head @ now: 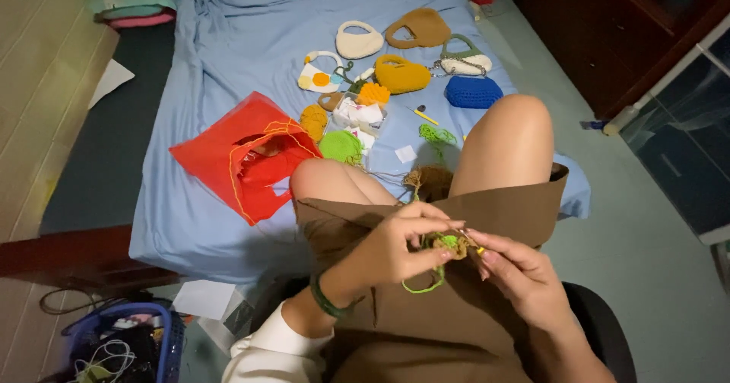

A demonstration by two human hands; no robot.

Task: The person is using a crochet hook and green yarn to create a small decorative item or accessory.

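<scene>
1. Crochet work filled my view: a small brown and green crochet piece sat over the lap, between both hands, above the brown skirt.
2. I saw the left hand pinching that piece, its fingers closed narrow on its edge, with a green band on the wrist.
3. The right hand met it from the other side, fingers narrow around a thin crochet hook with a yellow handle end.
4. A loop of green yarn hung below the piece.
5. Beyond the knees, the bed with its blue sheet carried a red plastic bag, a green yarn ball and several small crocheted bags, among them a blue crocheted bag and a yellow crocheted bag.
</scene>
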